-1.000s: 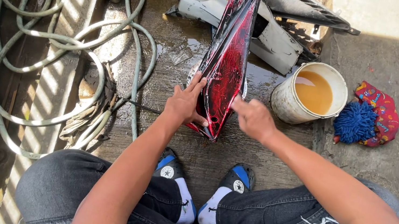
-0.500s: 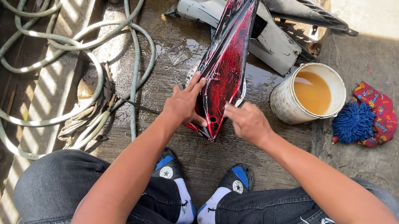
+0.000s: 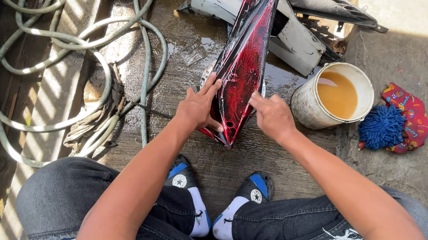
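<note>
The red and black panel (image 3: pixel 246 55) stands on its edge on the wet concrete floor (image 3: pixel 254 156), in front of your shoes. In the head view, your left hand (image 3: pixel 199 105) presses flat on its left side and your right hand (image 3: pixel 272 115) holds its right edge. The panel looks wet already. The bucket (image 3: pixel 310 105) of brownish water and the blue mitt (image 3: pixel 381 127) lie at your right, untouched, so the scrubbing seems not finished.

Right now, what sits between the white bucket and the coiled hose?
In the head view, the red and black panel stands between the bucket and hose, both hands on it.
</note>
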